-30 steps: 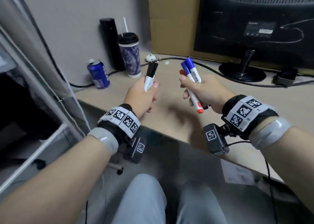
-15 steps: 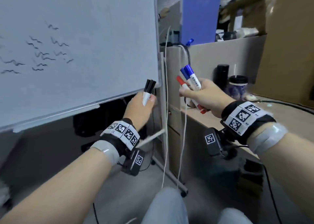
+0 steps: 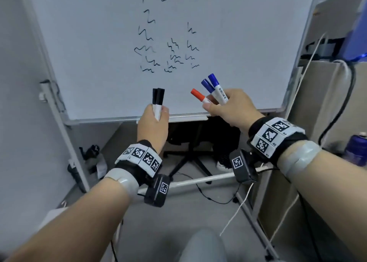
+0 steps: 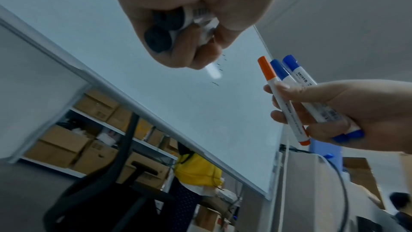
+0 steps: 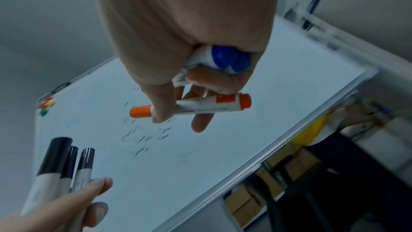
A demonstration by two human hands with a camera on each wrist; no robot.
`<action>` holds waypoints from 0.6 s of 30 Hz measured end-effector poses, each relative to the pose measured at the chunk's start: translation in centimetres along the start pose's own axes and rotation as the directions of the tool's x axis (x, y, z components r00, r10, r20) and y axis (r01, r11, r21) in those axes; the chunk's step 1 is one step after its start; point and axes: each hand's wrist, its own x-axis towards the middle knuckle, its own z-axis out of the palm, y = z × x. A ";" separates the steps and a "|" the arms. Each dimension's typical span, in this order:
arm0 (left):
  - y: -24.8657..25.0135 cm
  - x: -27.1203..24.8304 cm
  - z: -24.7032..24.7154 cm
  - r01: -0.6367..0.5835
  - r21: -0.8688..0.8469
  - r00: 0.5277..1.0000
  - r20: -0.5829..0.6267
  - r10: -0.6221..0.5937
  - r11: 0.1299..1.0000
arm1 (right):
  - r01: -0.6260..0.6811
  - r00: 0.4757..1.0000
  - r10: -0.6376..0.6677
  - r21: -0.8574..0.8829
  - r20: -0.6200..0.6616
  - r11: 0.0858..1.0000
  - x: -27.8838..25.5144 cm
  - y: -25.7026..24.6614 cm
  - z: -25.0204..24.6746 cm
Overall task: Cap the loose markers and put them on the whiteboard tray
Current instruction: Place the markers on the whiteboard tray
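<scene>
I face the whiteboard; its narrow tray runs along the lower edge. My left hand grips three black-capped markers upright, just in front of the tray's left end. The caps show in the right wrist view, the butt ends in the left wrist view. My right hand holds two blue-capped markers in the fist. A red-capped marker is pinched between thumb and fingers and angled left. All caps I can see are on.
Black scribbles cover the middle of the board. Its metal stand slopes down at left, with a crossbar low ahead. A chair base stands behind the board. A grey partition with cables and a white cord is at right.
The view has swung left from the desk to face the whiteboard. Both hands still hold the same markers and now sit in front of the board's lower edge.
</scene>
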 end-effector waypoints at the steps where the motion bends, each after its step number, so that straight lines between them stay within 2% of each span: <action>1: -0.9 0.5 -1.3 0.016 0.018 0.999 -0.030 -0.016 1.000 | 0.024 1.000 -0.024 -0.002 0.014 1.000 0.7 -0.4 1.6; 5: -4.3 1.5 -5.7 0.102 0.080 0.992 -0.085 -0.096 0.992 | 0.095 0.993 -0.093 -0.022 0.073 0.995 3.1 -1.4 7.2; 8: -6.7 1.9 -7.6 0.145 0.055 0.984 -0.114 -0.138 0.988 | 0.165 0.978 -0.144 -0.136 0.152 0.977 4.7 -1.6 10.4; 14: -9.0 2.6 -7.2 0.191 -0.018 0.979 -0.073 -0.192 0.981 | 0.279 0.954 -0.213 -0.358 0.212 0.891 7.6 -1.2 15.1; 18: -9.7 3.3 -6.1 0.203 -0.042 0.978 -0.048 -0.205 0.978 | 0.304 0.943 -0.208 -0.426 0.259 0.852 9.5 -0.7 16.7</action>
